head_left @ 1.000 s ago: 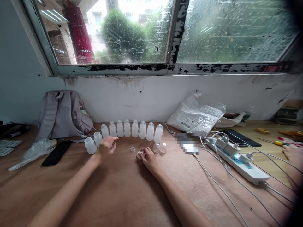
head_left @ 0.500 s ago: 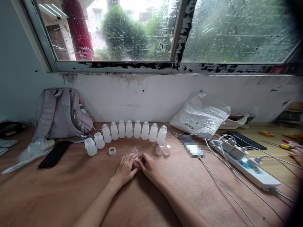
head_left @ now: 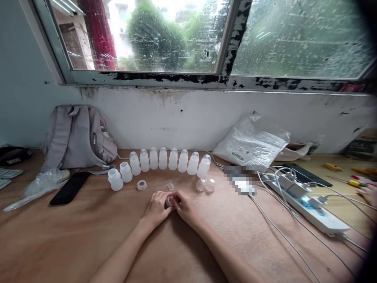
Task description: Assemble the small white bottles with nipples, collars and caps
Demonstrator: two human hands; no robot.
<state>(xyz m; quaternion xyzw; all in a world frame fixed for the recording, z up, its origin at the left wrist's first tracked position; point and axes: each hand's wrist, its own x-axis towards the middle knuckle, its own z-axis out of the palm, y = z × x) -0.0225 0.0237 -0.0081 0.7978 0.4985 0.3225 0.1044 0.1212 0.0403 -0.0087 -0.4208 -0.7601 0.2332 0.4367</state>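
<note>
My left hand (head_left: pixel 156 207) and my right hand (head_left: pixel 184 205) meet at the middle of the wooden table (head_left: pixel 88 236), fingers curled round one small translucent plastic piece (head_left: pixel 170 201) held between them. Just beyond lies a small clear valve piece (head_left: pixel 170 185) and a white ring (head_left: pixel 141 184). A row of several small translucent bottles (head_left: pixel 169 160) stands behind, with two squat open ones (head_left: pixel 120 176) at its left end. Two clear discs (head_left: pixel 205 185) lie at the foot of the rightmost bottle.
A grey backpack (head_left: pixel 77 135) leans on the wall at left, a black phone (head_left: pixel 70 188) and crumpled plastic (head_left: pixel 44 182) before it. A white plastic bag (head_left: pixel 253 143), a power strip (head_left: pixel 309 206) with cables and another person's hand (head_left: pixel 368 193) lie at right.
My left hand left the white ring on the table near the squat bottles and came right to join my right hand on the small piece. The view has tilted slightly.
</note>
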